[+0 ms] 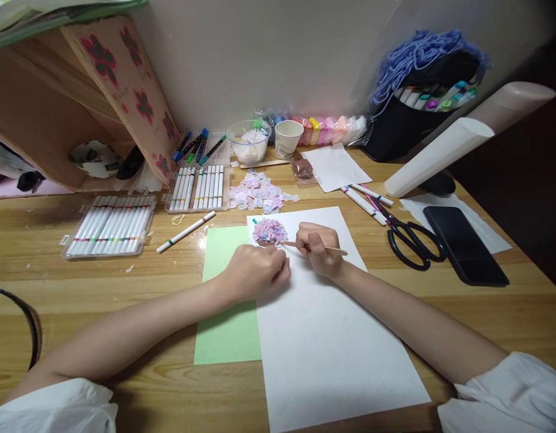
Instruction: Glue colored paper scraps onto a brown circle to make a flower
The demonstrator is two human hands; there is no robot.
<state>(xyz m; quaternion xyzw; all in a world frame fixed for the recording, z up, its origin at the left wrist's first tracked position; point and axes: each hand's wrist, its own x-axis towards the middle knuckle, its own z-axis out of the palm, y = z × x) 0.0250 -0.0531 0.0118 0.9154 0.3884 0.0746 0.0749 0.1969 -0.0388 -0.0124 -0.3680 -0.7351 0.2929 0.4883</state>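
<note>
We find the pink-and-lilac cluster (269, 230) of paper bits near the far end of the white sheet (341, 349), just beyond our left hand (259, 270). Our right hand (319, 248) grips a wooden stick (336, 251), its middle hidden; we cannot tell whether the tip touches the cluster. Our left hand is curled closed, its palm out of sight, and we cannot tell whether it holds anything. It hides part of the green sheet (228, 337). On the tabletop (160, 337) beyond, we see loose scraps (260, 193), and the frame cuts off our sleeves (56, 409)
</note>
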